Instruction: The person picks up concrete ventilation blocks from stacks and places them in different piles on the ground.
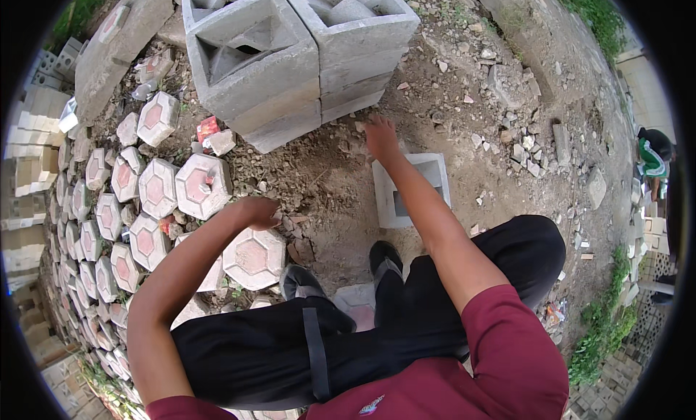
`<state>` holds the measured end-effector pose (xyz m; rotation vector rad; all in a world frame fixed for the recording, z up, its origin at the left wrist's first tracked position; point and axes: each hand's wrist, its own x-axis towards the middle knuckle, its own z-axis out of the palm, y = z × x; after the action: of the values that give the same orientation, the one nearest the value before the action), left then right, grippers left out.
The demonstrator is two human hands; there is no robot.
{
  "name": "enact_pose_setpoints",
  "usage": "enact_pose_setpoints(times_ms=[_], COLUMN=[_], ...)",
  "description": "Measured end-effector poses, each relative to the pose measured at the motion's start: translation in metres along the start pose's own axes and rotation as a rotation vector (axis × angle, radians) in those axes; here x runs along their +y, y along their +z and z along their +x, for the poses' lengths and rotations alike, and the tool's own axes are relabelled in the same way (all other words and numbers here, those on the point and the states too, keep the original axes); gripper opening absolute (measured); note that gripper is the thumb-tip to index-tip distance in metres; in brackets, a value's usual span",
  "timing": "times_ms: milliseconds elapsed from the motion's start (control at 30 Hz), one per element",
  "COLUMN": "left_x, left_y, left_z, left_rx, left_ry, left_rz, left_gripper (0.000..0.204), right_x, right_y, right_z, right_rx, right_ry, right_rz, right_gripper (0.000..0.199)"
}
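Crouched low, knees in black trousers (290,347), dark shoes (384,257) planted on bare dirt. Left hand (257,211) curled loosely over the edge of a hexagonal paver (254,257) with a pink centre, resting on it rather than gripping; fingers bent, nothing lifted. Right hand (379,134) stretched forward, fingers spread and released, touching the ground at the foot of the stacked grey concrete blocks (290,57); holding nothing.

Just beside the right forearm, a single square hollow block (409,188) lying on the dirt, opening upward.

Risk, as judged: stack of blocks sits on uneven rubble directly above the outstretched fingers; a nudge at its base could shift a block onto them. Loose stones underfoot could also roll and upset the crouch.

To the left, rows of hexagonal pavers (156,188) spread across the ground, a red scrap (207,128) among them. Farther right, scattered broken stones (522,137) crowding the path. At the far right edge, another person (652,159) in green, well apart.
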<state>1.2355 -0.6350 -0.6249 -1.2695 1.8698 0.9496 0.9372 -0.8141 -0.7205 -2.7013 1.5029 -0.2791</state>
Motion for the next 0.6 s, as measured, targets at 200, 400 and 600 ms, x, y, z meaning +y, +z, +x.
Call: enact_pose_setpoints(times_ms=[200, 400, 600], left_x=[0.064, 0.203, 0.259], left_y=[-0.088, -0.072, -0.002], left_z=[0.082, 0.182, 0.191], left_rx=[0.549, 0.645, 0.741], left_ry=[0.209, -0.002, -0.077], left_rz=[-0.106, -0.961, -1.192], left_gripper=[0.049, 0.077, 0.090], right_x=[0.109, 0.144, 0.135], right_y=[-0.040, -0.014, -0.008], right_z=[-0.052, -0.139, -0.184], right_rx=[0.022, -0.189, -0.107], right_ry=[0.965, 1.219, 0.977], right_rz=[0.231, 0.227, 0.359], right_gripper=[0.029, 0.062, 0.045])
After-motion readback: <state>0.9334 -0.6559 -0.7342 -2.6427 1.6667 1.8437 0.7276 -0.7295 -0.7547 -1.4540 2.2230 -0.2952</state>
